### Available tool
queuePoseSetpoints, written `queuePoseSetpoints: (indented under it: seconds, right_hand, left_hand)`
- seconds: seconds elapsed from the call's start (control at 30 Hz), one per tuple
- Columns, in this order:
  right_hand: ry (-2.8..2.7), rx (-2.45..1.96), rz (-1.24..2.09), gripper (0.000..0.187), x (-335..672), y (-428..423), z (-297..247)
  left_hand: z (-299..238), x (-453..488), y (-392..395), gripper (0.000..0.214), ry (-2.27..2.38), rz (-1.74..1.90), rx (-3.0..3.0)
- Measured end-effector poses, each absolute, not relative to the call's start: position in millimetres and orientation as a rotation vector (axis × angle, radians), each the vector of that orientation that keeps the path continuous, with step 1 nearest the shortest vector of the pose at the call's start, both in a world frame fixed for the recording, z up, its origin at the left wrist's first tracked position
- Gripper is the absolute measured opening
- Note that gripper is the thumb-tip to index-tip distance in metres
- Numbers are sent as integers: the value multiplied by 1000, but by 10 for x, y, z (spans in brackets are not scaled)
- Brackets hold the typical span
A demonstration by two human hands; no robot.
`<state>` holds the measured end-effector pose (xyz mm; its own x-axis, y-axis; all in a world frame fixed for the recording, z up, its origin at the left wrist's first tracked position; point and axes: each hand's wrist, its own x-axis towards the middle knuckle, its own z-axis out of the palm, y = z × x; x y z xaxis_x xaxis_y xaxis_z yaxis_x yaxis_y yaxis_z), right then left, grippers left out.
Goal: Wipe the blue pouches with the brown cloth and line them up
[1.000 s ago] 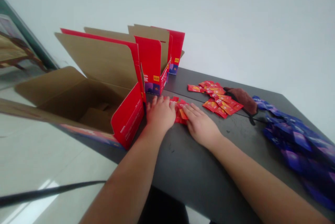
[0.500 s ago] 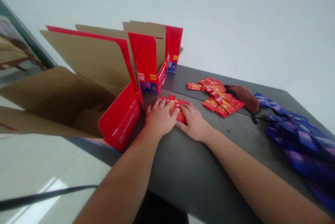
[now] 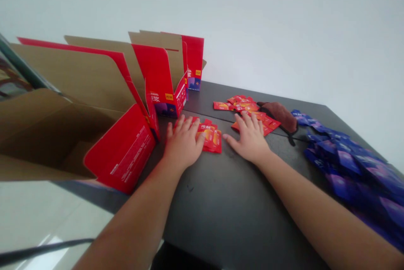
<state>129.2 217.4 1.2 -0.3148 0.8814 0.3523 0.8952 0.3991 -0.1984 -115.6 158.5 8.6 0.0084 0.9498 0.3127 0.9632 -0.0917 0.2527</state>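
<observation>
My left hand [image 3: 184,141] lies flat with its fingers spread over a small spread of red sachets [image 3: 212,138], covering part of them. These sachets are flat, with orange pictures and white lettering. To the right, my right hand [image 3: 249,137] is open, thumb out, its fingertips at the near edge of a larger pile of red sachets [image 3: 244,104]. Whether the right fingertips touch the pile I cannot tell. Nothing is gripped in either hand.
An open cardboard box [image 3: 118,152] with red outer flaps stands at the left. Behind it are more open red boxes [image 3: 166,97]. A brown cloth bundle [image 3: 280,115] lies beyond the right pile, and many blue-purple pouches [image 3: 350,156] cover the right side of the dark table [image 3: 217,207].
My right hand has lifted off the near sachets and moved right to the larger pile. My left hand remains on the near sachets. The view has shifted slightly right.
</observation>
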Motion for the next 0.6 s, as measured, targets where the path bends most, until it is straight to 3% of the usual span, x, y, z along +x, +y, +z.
queuePoseSetpoints:
  seconds: [0.1,0.27,0.43,0.6]
  right_hand:
    - [-2182,-1809,-157,101,1652,2523,97]
    - [-2293,-2100,52,102,2003,3128,211]
    - [-2455,-2058,60,88,2140,3331,308]
    - [-2618,-1965,18,56,2261,3325,393]
  left_hand:
    - [109,-1041,1568,56,-1996,-656,-2248]
    - [99,-933,1544,52,-1862,-670,-2338]
    - [83,-935,1558,46,-1819,-704,-2355]
    - [70,-932,1583,42,-1818,-731,-2357]
